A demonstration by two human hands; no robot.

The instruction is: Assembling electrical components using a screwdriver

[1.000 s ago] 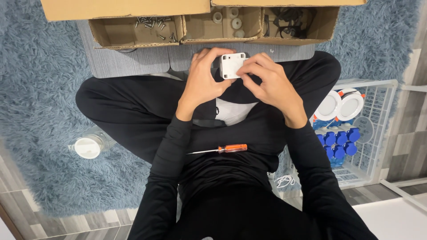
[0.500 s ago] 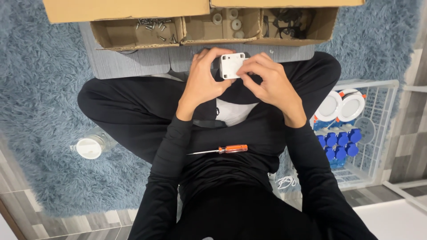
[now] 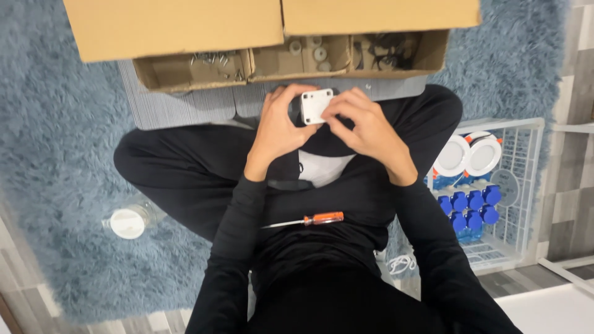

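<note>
Both hands hold a small white square plate above the crossed legs: the left hand has its grip curled around the plate's left edge, and the right hand pinches its right edge. Below the grip, an orange-handled screwdriver lies on the lap. Just beyond it sits a cardboard box with compartments of hardware.

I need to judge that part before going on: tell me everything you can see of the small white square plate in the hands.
The white square plate looks like smooth plastic, with rounded corners and a small dark hole near each corner. Its flat face is turned up toward the camera. The left hand grips its left edge and the right hand pinches its right edge, above the lap, just short of the cardboard box. Its underside is hidden.
</note>
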